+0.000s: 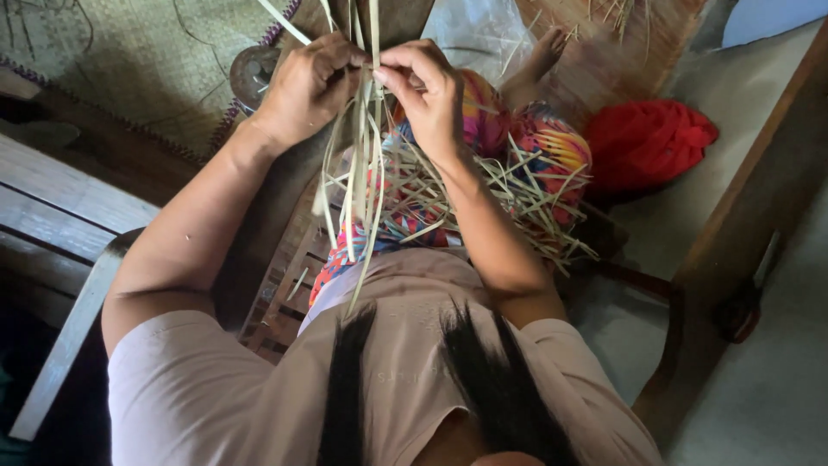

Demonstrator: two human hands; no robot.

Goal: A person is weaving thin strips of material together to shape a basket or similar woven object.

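I'm pinching the pale straw strips (366,129) with both hands, left hand (306,86) and right hand (427,91) closed fingertip-to-fingertip, strips trailing lengthwise below them.

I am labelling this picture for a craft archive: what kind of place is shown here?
Probably a home weaving corner, not a factory: both hands pinch pale leaf strips, a woven mat covers the floor, and a wooden bench stands beside the person.
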